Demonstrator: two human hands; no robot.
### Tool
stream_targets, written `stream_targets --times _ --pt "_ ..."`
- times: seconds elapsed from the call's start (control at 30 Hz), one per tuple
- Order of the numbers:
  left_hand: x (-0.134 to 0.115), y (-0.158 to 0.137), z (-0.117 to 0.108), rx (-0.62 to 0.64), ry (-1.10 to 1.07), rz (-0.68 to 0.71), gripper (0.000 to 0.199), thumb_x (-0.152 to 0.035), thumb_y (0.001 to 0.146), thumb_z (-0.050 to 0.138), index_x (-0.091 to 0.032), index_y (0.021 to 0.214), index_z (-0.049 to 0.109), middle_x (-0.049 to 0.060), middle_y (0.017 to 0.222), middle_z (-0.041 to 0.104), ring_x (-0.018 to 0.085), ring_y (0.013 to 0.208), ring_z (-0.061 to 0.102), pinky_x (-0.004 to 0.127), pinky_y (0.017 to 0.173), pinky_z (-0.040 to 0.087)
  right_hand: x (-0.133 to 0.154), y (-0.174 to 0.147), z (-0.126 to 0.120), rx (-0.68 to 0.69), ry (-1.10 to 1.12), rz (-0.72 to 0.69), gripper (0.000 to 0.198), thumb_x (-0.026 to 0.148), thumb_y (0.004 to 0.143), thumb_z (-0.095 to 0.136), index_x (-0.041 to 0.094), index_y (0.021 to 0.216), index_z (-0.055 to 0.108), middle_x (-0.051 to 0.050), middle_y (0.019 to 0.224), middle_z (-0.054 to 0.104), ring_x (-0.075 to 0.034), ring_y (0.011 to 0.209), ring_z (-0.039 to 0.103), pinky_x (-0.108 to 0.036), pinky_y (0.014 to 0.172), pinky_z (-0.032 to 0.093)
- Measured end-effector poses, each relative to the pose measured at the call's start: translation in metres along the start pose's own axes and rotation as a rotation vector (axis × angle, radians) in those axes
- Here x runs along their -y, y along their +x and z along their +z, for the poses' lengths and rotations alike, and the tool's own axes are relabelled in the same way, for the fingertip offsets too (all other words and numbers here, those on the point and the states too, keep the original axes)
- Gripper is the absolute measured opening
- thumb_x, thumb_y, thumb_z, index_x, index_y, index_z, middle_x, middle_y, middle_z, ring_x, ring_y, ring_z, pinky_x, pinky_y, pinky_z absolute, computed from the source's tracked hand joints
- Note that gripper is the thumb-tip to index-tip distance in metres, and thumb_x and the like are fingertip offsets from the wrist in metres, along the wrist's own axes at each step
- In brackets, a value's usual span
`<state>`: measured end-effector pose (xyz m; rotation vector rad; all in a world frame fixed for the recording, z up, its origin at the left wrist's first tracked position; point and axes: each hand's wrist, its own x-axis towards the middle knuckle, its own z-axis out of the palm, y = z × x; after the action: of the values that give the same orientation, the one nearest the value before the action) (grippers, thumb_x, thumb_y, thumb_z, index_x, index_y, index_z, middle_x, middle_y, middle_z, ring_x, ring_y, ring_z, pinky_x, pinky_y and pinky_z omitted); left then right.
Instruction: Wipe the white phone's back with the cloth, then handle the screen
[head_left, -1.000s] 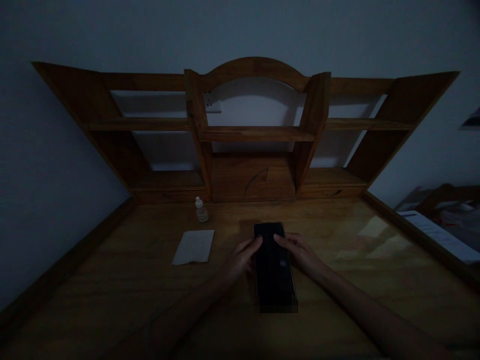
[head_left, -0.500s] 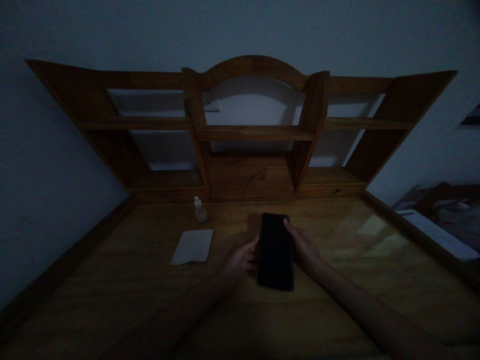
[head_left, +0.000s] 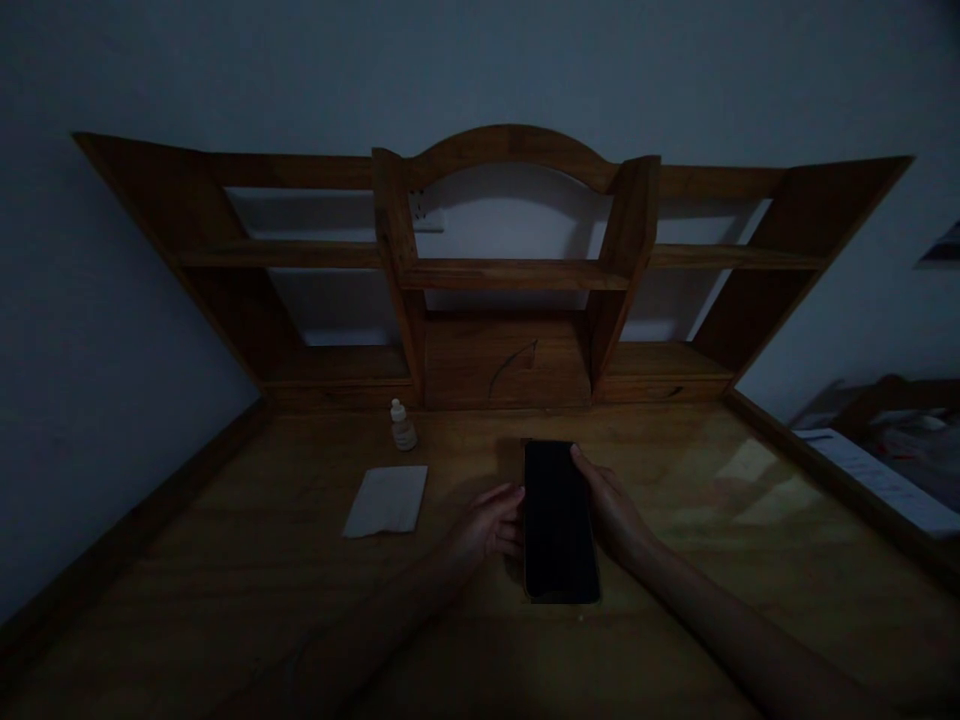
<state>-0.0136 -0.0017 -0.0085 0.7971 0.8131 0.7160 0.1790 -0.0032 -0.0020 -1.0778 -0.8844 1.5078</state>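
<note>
A black smartphone [head_left: 561, 525] with a dark screen is held over the desk, its long side pointing away from me. My right hand [head_left: 611, 505] grips its right edge, the thumb lying near the top right corner and the other fingers hidden behind. At the left edge is my left hand [head_left: 499, 520], thumb against the side and fingertips reaching toward the back of the phone. To the left lies a folded white cloth or tissue [head_left: 386, 500]. Beyond it stands a small bottle with a white cap [head_left: 403, 428].
The wooden desk [head_left: 247, 560] carries a wooden shelf unit [head_left: 506, 274] along its back, against the wall. A wall socket [head_left: 429, 220] shows through the shelf. White papers [head_left: 877, 475] lie past the desk's raised right edge. The room is dim.
The phone has come slightly nearer to me and to the right, with both hands on it. The whole view has shifted a little. Bottle and cloth stay in place.
</note>
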Motion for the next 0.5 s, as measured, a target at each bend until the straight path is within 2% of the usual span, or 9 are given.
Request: stream_targets --times 0.3,0.43,0.5 --pt "-0.001 0.001 -0.003 0.051 -0.001 0.001 0.036 -0.041 0.079 0.071 -0.015 0.101 0.058 0.004 0.086 0.067 0.014 0.062 0.066 0.025 0.054 0.054 -0.008 0.006 -0.006 0.004 -0.017 0.037 0.055 0.067 0.08 0.06 0.015 0.091 0.074 -0.009 0.082 0.073 -0.027 0.079 0.067 -0.037 0.075 0.051" --pt "-0.001 0.002 -0.002 0.002 -0.014 -0.016 0.043 -0.045 0.075 0.074 -0.015 0.102 0.058 0.004 0.086 0.065 0.014 0.063 0.066 0.025 0.054 0.052 -0.008 0.009 -0.007 0.025 -0.018 0.024 0.052 0.066 0.08 0.061 0.017 0.092 0.074 -0.01 0.087 0.074 -0.029 0.086 0.067 -0.038 0.079 0.05" --pt "0.0 0.002 -0.002 -0.04 -0.012 -0.018 0.047 -0.049 0.073 0.076 -0.016 0.101 0.058 0.003 0.086 0.065 0.013 0.063 0.065 0.024 0.054 0.05 -0.007 0.013 -0.008 0.043 0.001 0.003 0.05 0.065 0.08 0.061 0.018 0.092 0.074 -0.009 0.086 0.074 -0.027 0.085 0.067 -0.037 0.076 0.05"
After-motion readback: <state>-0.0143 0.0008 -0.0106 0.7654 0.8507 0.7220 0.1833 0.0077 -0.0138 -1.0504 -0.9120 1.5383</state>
